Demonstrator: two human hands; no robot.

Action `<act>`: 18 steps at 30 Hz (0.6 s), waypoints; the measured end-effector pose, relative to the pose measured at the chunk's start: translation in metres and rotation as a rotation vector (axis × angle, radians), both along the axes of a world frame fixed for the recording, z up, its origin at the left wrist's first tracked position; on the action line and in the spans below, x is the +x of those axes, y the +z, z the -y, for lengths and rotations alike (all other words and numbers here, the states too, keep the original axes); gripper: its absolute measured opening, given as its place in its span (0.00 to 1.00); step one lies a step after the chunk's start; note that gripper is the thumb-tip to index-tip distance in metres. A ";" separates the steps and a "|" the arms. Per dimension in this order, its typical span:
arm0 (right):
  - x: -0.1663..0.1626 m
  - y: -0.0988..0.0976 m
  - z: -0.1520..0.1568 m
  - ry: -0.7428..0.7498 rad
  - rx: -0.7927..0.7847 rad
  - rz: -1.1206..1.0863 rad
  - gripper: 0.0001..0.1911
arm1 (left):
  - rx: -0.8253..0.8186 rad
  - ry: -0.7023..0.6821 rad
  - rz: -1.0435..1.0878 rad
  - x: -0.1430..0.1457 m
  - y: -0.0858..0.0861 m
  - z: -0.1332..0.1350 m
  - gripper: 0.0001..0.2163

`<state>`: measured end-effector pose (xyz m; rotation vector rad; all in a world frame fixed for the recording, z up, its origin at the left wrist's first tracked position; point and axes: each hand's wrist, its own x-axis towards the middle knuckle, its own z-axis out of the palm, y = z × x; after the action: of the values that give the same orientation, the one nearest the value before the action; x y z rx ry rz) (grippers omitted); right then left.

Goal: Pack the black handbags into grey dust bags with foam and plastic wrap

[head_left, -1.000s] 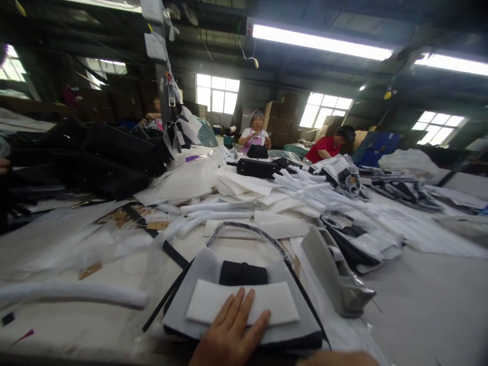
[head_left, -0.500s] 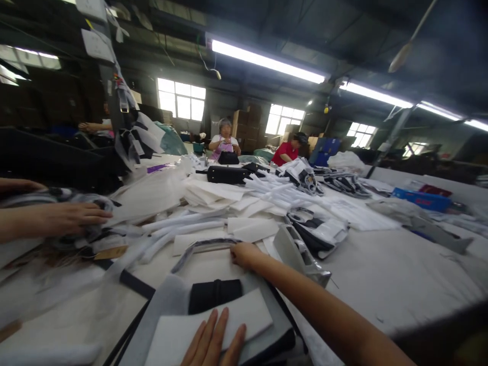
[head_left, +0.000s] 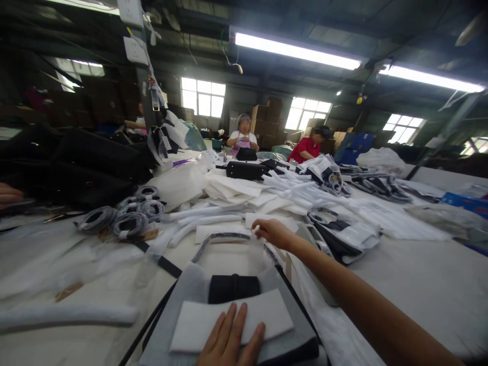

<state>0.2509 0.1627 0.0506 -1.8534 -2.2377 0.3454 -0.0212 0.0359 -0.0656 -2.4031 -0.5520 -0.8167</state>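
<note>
My left hand lies flat with fingers spread on a white foam sheet. Beneath that sheet is a dark handbag, its front largely covered by pale wrapping paper. A black flap or strap piece shows above the foam. The bag's wrapped handle arches away from me. Just over the handle's right side, my right hand is closed in a pinch on a thin translucent wrapping sheet, which hangs from the fingertips.
Coiled, wrapped straps lie at left, near black bags and another person's hand. White foam tubes and sheets cover the middle. Another wrapped bag sits right. Two people work across the table.
My right hand has lifted slightly from the handle, drawing up the translucent sheet. The co-worker's hands have left the coiled straps at left. The view has turned left.
</note>
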 end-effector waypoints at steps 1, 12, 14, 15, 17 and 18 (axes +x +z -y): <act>0.002 0.008 0.003 0.010 0.027 -0.013 0.10 | 0.018 -0.008 0.009 0.000 0.000 -0.001 0.19; -0.018 0.050 0.132 0.088 0.188 -0.067 0.08 | -0.008 -0.010 -0.077 -0.004 0.005 0.000 0.22; -0.029 0.032 0.165 0.099 0.198 -0.091 0.10 | -0.041 0.000 -0.090 -0.004 0.008 0.003 0.22; -0.034 0.019 0.178 0.114 0.221 -0.087 0.11 | -0.057 0.002 -0.098 -0.004 0.010 0.004 0.23; -0.042 -0.011 0.200 0.148 0.279 -0.048 0.15 | -0.085 0.008 -0.111 -0.005 0.013 0.007 0.23; -0.045 -0.027 0.208 0.155 0.318 -0.025 0.16 | -0.095 0.008 -0.118 -0.005 0.014 0.008 0.24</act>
<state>0.2060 -0.0453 0.0238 -1.5127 -2.2690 0.0318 -0.0257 0.0274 -0.0519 -2.5147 -0.5639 -0.6539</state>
